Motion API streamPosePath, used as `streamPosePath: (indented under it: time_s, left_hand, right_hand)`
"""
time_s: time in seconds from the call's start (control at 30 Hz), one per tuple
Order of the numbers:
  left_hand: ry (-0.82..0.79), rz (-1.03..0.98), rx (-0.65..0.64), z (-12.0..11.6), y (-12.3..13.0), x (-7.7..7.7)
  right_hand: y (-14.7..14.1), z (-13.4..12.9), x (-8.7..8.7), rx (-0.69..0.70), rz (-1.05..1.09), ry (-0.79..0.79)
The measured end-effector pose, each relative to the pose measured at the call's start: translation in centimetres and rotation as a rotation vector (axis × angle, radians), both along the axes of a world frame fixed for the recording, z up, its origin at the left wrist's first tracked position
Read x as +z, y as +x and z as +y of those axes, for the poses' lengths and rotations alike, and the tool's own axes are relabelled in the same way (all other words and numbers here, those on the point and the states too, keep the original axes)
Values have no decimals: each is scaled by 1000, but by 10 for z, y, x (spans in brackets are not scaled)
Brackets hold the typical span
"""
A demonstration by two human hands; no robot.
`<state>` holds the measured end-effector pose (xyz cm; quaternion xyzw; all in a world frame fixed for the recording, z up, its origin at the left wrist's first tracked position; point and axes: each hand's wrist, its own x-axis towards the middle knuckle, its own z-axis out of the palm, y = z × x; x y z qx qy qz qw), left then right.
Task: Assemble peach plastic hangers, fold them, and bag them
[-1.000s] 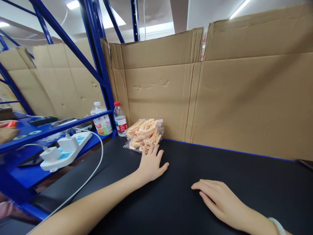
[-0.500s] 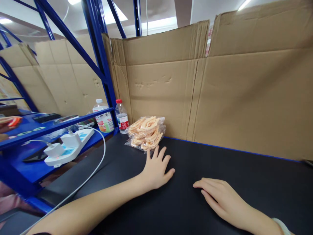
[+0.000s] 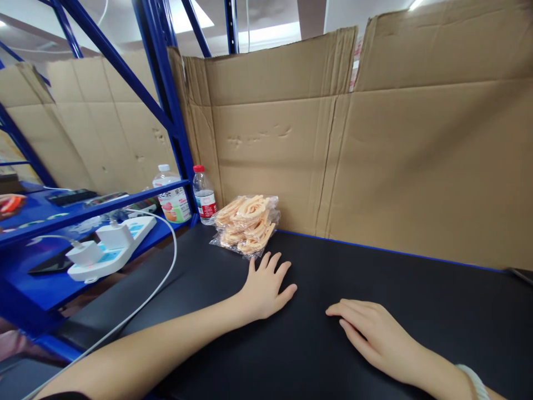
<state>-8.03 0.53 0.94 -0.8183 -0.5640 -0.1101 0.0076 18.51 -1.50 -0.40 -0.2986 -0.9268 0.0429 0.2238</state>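
My left hand [image 3: 265, 289] lies palm down on the black tabletop [image 3: 308, 355], fingers spread and holding nothing. Just beyond its fingertips is a pile of clear plastic bags with peach-coloured looped pieces [image 3: 250, 222] inside. To the right, my right hand [image 3: 375, 333] rests low over the same surface, its fingers stretched out and lying near each other, with nothing in them. A bottle with a red cap [image 3: 205, 197] stands behind the bags, at the left back corner.
Tall cardboard panels [image 3: 275, 144] line the back edge. At the left stands a blue metal frame [image 3: 166, 105]. Beyond it are a white power strip [image 3: 120, 250] with chargers and a white-capped bottle [image 3: 175, 203]. A white cable [image 3: 156, 291] crosses the table's left side.
The view has shifted slightly, so the table items appear a little further left and higher. Both hands keep nearly the same pose. The orange object at the far left has moved left.
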Motion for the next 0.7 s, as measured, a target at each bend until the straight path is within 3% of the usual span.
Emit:
streamPosePath:
  time_s: [0.27, 0.47, 0.6, 0.7]
  left_hand:
    - [112, 3, -69, 6, -3, -1]
    - [160, 35, -281, 0, 6, 5]
    - [135, -21, -512, -1, 10, 6]
    - [139, -43, -559, 3, 10, 6]
  right_hand:
    - [0, 0, 0, -14, -11, -35]
    - [-2, 2, 4, -23, -37, -77]
    - [0, 3, 8, -21, -72, -80]
    - [1, 3, 11, -23, -99, -69]
